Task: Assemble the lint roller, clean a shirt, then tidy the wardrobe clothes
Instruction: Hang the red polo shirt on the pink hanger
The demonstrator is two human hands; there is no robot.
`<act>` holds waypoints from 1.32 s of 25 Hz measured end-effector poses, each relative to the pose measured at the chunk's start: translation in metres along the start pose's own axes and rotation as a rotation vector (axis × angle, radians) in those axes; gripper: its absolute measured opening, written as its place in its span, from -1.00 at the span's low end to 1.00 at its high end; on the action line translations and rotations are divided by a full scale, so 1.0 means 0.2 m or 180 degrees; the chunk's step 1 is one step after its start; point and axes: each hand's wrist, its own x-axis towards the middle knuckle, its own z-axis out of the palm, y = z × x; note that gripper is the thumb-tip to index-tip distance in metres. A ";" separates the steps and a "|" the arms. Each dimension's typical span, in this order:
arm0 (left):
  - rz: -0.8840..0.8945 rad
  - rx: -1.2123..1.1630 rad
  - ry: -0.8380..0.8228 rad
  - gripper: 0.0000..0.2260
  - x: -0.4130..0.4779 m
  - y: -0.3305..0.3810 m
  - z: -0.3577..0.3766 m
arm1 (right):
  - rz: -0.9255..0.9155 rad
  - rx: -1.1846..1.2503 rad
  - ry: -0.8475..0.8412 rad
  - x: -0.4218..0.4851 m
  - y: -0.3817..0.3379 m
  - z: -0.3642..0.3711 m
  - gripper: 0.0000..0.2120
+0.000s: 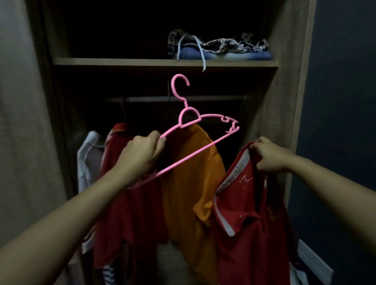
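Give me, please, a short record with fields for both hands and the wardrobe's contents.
left hand: grips pink hanger by one arm
right hand: pinches collar of loose red shirt
pink hanger: bare, hook upward
rail: orange shirt, second red shirt, white garment hanging
shelf: jeans under patterned clothes

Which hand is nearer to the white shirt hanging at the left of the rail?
Left. The left hand, gripping the pink hanger, is just right of the white shirt; the right hand, holding the red shirt, is far to its right.
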 end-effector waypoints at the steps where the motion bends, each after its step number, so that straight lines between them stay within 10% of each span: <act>1: 0.0222 -0.0073 0.0097 -0.68 -0.05 -0.10 -0.04 | 0.0043 0.0053 0.0062 0.00 -0.01 0.00 -0.46; 24: 0.0782 -0.0494 0.0500 -0.67 -0.51 -0.55 -0.20 | 0.0227 0.0903 0.0284 -0.04 -0.24 -0.04 -0.67; 33: 0.0882 -0.1006 0.0390 -0.72 -0.52 -0.31 0.06 | -0.1242 -0.0072 -0.0171 -0.13 -0.63 -0.01 -0.50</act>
